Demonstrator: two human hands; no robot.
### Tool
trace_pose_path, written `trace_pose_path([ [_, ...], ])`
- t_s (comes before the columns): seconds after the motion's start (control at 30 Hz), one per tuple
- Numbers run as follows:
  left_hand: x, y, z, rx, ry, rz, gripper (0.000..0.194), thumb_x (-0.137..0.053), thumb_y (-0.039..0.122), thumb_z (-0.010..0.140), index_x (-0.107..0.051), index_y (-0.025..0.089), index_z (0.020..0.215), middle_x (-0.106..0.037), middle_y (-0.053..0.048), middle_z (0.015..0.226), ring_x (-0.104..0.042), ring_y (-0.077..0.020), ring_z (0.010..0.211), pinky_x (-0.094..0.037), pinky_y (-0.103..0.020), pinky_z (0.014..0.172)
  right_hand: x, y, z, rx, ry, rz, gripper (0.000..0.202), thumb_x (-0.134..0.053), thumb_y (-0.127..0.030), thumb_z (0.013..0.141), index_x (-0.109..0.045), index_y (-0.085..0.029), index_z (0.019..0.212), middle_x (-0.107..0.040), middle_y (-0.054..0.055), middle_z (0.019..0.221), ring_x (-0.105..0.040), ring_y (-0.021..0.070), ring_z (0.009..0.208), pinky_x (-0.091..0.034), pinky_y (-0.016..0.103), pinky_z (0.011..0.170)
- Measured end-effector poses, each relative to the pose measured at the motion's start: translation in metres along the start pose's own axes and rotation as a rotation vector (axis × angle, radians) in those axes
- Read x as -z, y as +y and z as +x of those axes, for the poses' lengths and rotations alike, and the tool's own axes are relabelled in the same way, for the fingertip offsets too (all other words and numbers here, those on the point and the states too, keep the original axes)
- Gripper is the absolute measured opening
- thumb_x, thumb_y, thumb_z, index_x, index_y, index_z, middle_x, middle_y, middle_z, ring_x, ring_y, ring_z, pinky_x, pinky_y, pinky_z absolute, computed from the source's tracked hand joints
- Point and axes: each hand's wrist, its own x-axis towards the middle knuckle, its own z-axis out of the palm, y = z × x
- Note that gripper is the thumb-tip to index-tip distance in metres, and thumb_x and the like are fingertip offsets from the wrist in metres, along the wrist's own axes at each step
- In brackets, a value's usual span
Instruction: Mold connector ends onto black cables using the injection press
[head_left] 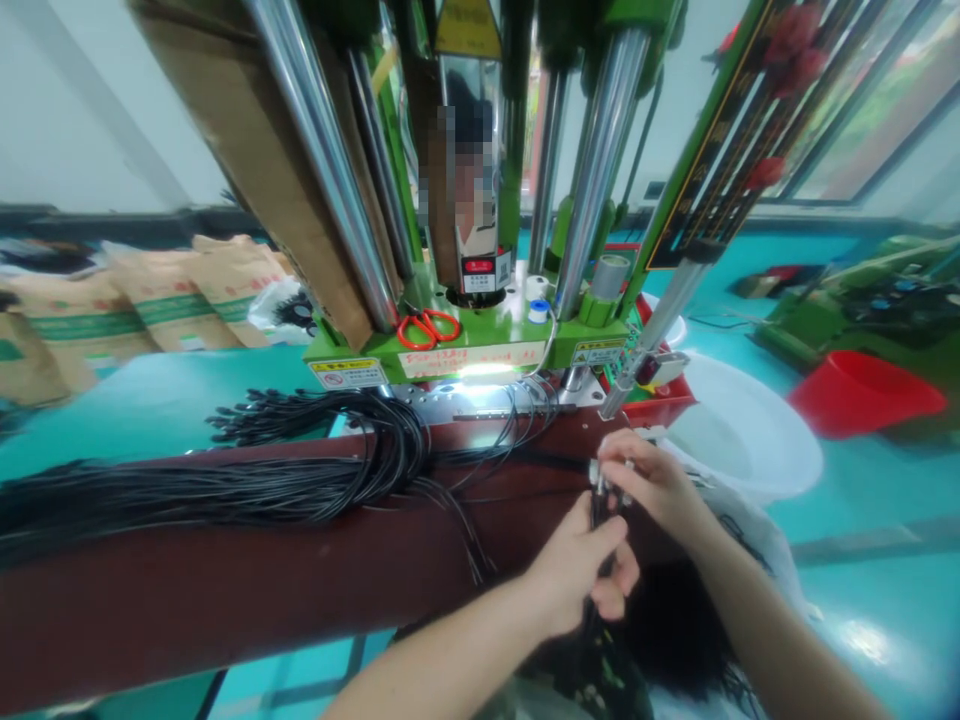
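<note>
My left hand [581, 570] is closed around a small bunch of black cables [598, 510], whose ends point up past the thumb. Close above it, my right hand [649, 478] pinches at small metal-looking connector ends [602, 474] on top of that bunch; their exact shape is blurred. Both hands are over the right part of the dark red table [315, 570]. To their left lies a thick bundle of black cables [225, 490], looped back on itself, with thin strands trailing toward the machine's lit opening.
A green press machine [360, 355] with steel columns stands behind the table. Red-handled scissors [427, 328] lie on its ledge. A white tub [739, 430] and a red bucket [862, 390] are at right. Paper sacks [157, 290] line the left. A person's reflection shows in the centre column.
</note>
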Motion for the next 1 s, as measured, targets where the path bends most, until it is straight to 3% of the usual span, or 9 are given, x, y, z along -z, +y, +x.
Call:
trace_pose_path([
  [0.07, 0.000, -0.001, 0.003, 0.019, -0.026, 0.060, 0.036, -0.055, 0.043, 0.072, -0.046, 0.016, 0.093, -0.047, 0.006, 0.041, -0.026, -0.0034, 0.025, -0.025, -0.016, 0.029, 0.009, -0.003, 0.007, 0.061, -0.080, 0.049, 0.029, -0.047, -0.037, 0.084, -0.055, -0.021, 0.106, -0.057, 0.007, 0.112, -0.056, 0.0190, 0.098, -0.046, 0.033, 0.084],
  [0.13, 0.000, -0.003, 0.006, 0.020, -0.027, 0.112, 0.036, -0.053, 0.045, 0.072, -0.051, 0.012, 0.086, -0.049, 0.003, 0.043, -0.032, -0.0051, 0.025, -0.025, -0.017, 0.029, 0.016, -0.011, 0.014, 0.070, -0.259, 0.045, 0.039, -0.038, -0.039, 0.088, -0.048, -0.021, 0.121, -0.051, 0.006, 0.125, -0.047, 0.0192, 0.113, -0.037, 0.036, 0.097],
  [0.23, 0.001, -0.006, 0.010, 0.026, -0.032, 0.148, 0.037, -0.049, 0.046, 0.074, -0.054, 0.010, 0.082, -0.055, -0.002, 0.048, -0.039, -0.0076, 0.026, -0.025, -0.018, 0.027, 0.016, -0.022, 0.022, -0.007, -0.548, -0.080, 0.045, -0.035, -0.041, 0.089, -0.045, -0.018, 0.126, -0.048, 0.007, 0.129, -0.042, 0.0193, 0.119, -0.028, 0.037, 0.103],
  [0.33, 0.001, -0.009, 0.013, 0.019, 0.011, 0.189, 0.034, -0.044, 0.041, 0.077, -0.054, 0.009, 0.079, -0.055, -0.002, 0.048, -0.040, -0.0078, 0.026, -0.026, -0.018, 0.028, 0.010, -0.025, 0.028, -0.037, -0.692, -0.160, 0.049, -0.038, -0.041, 0.087, -0.045, -0.014, 0.127, -0.045, 0.009, 0.131, -0.039, 0.0217, 0.121, -0.027, 0.038, 0.104],
  [0.4, 0.002, -0.010, 0.015, -0.042, 0.083, 0.260, 0.033, -0.040, 0.039, 0.079, -0.054, 0.010, 0.079, -0.053, 0.000, 0.046, -0.041, -0.0075, 0.027, -0.028, -0.017, 0.030, 0.006, -0.021, 0.030, -0.030, -0.719, -0.119, 0.049, -0.039, -0.041, 0.086, -0.044, -0.016, 0.128, -0.045, 0.008, 0.131, -0.040, 0.0227, 0.120, -0.030, 0.039, 0.102],
  [0.53, 0.007, -0.008, 0.017, -0.212, 0.187, 0.492, 0.031, -0.036, 0.039, 0.082, -0.052, 0.013, 0.085, -0.049, 0.004, 0.044, -0.042, -0.0068, 0.029, -0.029, -0.015, 0.031, 0.003, -0.011, 0.031, -0.156, -0.633, -0.102, 0.051, -0.039, -0.044, 0.086, -0.042, -0.019, 0.130, -0.053, 0.009, 0.123, -0.047, 0.0237, 0.113, -0.037, 0.040, 0.095],
  [0.7, 0.015, -0.001, 0.020, -0.228, 0.194, 0.556, 0.024, -0.036, 0.036, 0.083, -0.049, 0.015, 0.084, -0.048, 0.005, 0.042, -0.040, -0.0071, 0.027, -0.028, -0.015, 0.029, 0.010, -0.010, 0.032, -0.289, -0.664, 0.017, 0.059, -0.040, -0.050, 0.083, -0.039, -0.015, 0.130, -0.057, 0.013, 0.115, -0.056, 0.0237, 0.099, -0.047, 0.038, 0.082],
  [0.83, 0.017, 0.000, 0.028, -0.171, 0.158, 0.431, 0.024, -0.038, 0.035, 0.082, -0.048, 0.014, 0.086, -0.050, 0.004, 0.045, -0.041, -0.0075, 0.027, -0.028, -0.015, 0.028, 0.014, -0.011, 0.036, -0.219, -0.741, 0.110, 0.058, -0.038, -0.049, 0.085, -0.037, -0.015, 0.131, -0.052, 0.014, 0.123, -0.049, 0.0238, 0.110, -0.042, 0.039, 0.089],
  [1.0, 0.016, -0.003, 0.040, -0.128, 0.242, 0.198, 0.033, -0.041, 0.044, 0.079, -0.046, 0.013, 0.067, -0.049, 0.002, 0.047, -0.044, -0.0079, 0.030, -0.035, -0.018, 0.029, -0.006, 0.001, 0.049, -0.046, -0.697, -0.116, 0.049, -0.049, -0.040, 0.081, -0.049, -0.014, 0.123, -0.048, 0.012, 0.127, -0.047, 0.0233, 0.113, -0.038, 0.037, 0.095],
])
